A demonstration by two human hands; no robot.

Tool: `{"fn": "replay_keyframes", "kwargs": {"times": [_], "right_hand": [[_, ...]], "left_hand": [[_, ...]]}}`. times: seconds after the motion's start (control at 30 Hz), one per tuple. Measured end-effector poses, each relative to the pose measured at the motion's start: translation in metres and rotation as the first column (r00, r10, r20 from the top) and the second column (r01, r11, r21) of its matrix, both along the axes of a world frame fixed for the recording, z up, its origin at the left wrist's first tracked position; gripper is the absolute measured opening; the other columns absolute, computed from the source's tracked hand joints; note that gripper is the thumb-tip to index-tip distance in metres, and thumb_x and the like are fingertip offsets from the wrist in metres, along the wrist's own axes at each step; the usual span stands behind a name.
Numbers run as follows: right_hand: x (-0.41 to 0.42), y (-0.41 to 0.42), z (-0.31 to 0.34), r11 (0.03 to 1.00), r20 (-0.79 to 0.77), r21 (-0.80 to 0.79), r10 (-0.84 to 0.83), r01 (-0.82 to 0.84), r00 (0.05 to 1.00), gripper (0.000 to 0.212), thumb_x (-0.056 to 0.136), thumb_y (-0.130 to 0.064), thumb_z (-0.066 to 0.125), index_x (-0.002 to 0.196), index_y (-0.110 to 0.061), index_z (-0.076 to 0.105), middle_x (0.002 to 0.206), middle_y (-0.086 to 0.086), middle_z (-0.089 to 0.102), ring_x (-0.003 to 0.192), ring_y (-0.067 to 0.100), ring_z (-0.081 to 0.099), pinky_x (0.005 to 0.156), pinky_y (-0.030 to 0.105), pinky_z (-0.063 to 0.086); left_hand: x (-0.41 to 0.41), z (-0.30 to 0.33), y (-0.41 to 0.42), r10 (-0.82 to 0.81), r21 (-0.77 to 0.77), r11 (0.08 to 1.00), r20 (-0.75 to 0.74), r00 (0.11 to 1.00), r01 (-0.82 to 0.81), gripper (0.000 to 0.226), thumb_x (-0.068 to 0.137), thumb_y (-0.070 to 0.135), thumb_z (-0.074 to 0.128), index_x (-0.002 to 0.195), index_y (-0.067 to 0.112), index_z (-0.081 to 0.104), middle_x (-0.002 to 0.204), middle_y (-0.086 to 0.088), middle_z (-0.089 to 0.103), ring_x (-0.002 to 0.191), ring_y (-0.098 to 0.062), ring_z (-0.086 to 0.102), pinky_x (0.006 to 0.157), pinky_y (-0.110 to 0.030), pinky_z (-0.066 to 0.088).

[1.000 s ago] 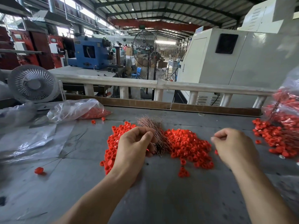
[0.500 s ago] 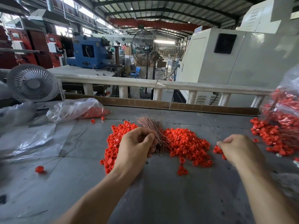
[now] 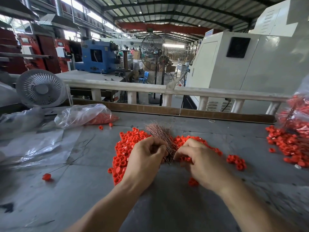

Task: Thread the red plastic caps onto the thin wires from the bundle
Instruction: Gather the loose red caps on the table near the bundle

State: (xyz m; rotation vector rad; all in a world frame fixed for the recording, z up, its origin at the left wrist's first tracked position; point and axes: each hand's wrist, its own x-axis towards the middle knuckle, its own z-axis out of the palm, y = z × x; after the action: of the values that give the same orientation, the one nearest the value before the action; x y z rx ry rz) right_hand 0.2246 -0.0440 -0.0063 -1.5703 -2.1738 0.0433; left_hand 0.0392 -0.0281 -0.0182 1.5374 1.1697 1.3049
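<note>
right hands' (image 3: 199, 158) fingertips hidden, bag (image 3: 299, 114) cut off at edge

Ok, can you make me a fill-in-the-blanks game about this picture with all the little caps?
1. The caps heaped on the table are coloured ____.
2. The left hand grips a bundle of thin ____.
3. The right hand reaches in beside the ____ hand.
4. The small white ____ stands at the table's far left.

Missing words: red; wires; left; fan

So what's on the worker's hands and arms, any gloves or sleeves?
Nothing that shows. The left hand and right hand are bare, with no gloves, rings or finger cots visible. Both forearms are bare to the bottom of the frame: no sleeves, watch or wristbands in view.
</note>
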Motion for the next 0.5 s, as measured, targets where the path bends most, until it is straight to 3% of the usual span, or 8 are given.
{"fn": "replay_keyframes", "kwargs": {"times": [0.1,0.2,0.3,0.5], "right_hand": [[-0.0018,0.0001,0.0005,1.000,0.042,-0.002,-0.003,0.003,0.999,0.028,0.089,-0.006,0.068,0.100,-0.032,0.073,0.100,-0.013,0.053,0.104,0.004,0.049,0.089,0.032,0.046],[-0.0027,-0.0004,0.0025,1.000,0.050,-0.004,-0.010,0.011,0.999,0.023,0.092,-0.010,0.066,0.098,-0.031,0.073,0.102,-0.014,0.052,0.106,0.003,0.048,0.090,0.033,0.046],[-0.0035,0.0000,0.0033,1.000,0.029,0.015,0.000,0.000,1.000,0.033,0.089,-0.001,0.060,0.097,-0.030,0.073,0.102,-0.015,0.054,0.108,0.005,0.049,0.091,0.033,0.047],[-0.0033,0.0003,0.0027,0.999,0.049,0.041,0.007,-0.009,0.999,0.046,0.087,0.007,0.053,0.104,-0.032,0.073,0.105,-0.017,0.053,0.109,0.007,0.049,0.089,0.032,0.047]], "left_hand": [[0.0016,-0.0006,-0.0008,-0.005,0.002,1.000,-0.025,1.000,0.005,0.019,0.096,0.010,0.067,0.087,0.025,0.075,0.078,-0.001,0.075,0.065,-0.016,0.065,0.063,-0.049,0.057],[0.0027,-0.0007,-0.0014,-0.003,-0.005,1.000,-0.058,0.998,0.003,0.020,0.095,0.011,0.067,0.086,0.027,0.074,0.079,-0.001,0.075,0.072,-0.025,0.069,0.068,-0.051,0.058],[0.0029,0.0000,-0.0018,-0.004,-0.012,1.000,-0.072,0.997,0.003,0.022,0.095,0.012,0.067,0.085,0.030,0.074,0.081,0.000,0.076,0.080,-0.031,0.070,0.072,-0.054,0.058],[0.0032,0.0017,-0.0024,0.009,-0.003,1.000,-0.093,0.996,-0.009,0.017,0.095,0.013,0.067,0.088,0.027,0.075,0.077,-0.003,0.074,0.073,-0.027,0.070,0.070,-0.053,0.058]]}}
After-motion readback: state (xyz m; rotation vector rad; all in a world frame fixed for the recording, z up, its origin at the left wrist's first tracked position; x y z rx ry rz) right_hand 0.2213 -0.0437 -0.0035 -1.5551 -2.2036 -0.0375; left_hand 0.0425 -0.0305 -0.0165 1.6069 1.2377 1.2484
